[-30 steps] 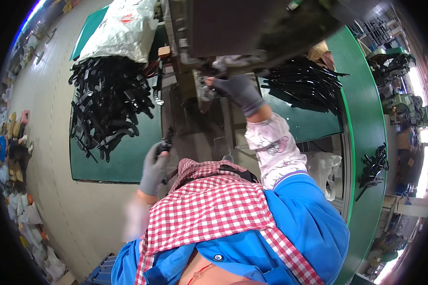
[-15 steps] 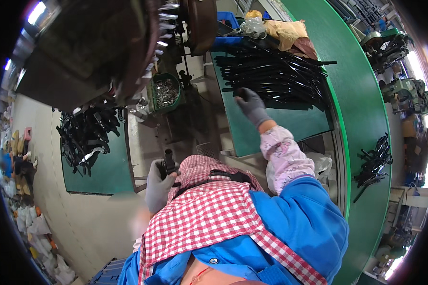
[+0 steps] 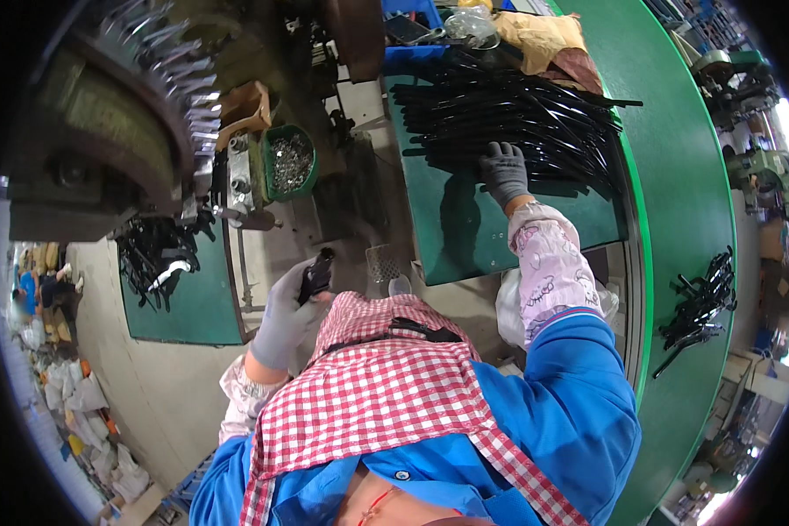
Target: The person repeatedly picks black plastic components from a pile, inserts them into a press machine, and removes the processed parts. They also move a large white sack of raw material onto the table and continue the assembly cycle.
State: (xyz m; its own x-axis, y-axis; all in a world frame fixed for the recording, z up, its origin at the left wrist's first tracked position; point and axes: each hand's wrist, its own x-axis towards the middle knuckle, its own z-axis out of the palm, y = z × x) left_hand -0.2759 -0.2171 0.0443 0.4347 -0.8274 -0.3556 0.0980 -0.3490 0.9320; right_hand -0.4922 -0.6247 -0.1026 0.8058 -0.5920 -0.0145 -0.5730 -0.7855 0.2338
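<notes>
Hands gloved, grey. Right hand [image 3: 503,172] lies flat, fingers spread, on the near edge of the rod pile [image 3: 508,110] at the far side of the right mat [image 3: 465,237]; nothing gripped yet. Left hand [image 3: 291,307] is closed round a black handle [image 3: 316,273] at the bench's near edge. Step judged: picking stock. Next move calls for closing on one rod and drawing it clear. Screw bin [image 3: 291,162] stands left, by the press [image 3: 123,114].
</notes>
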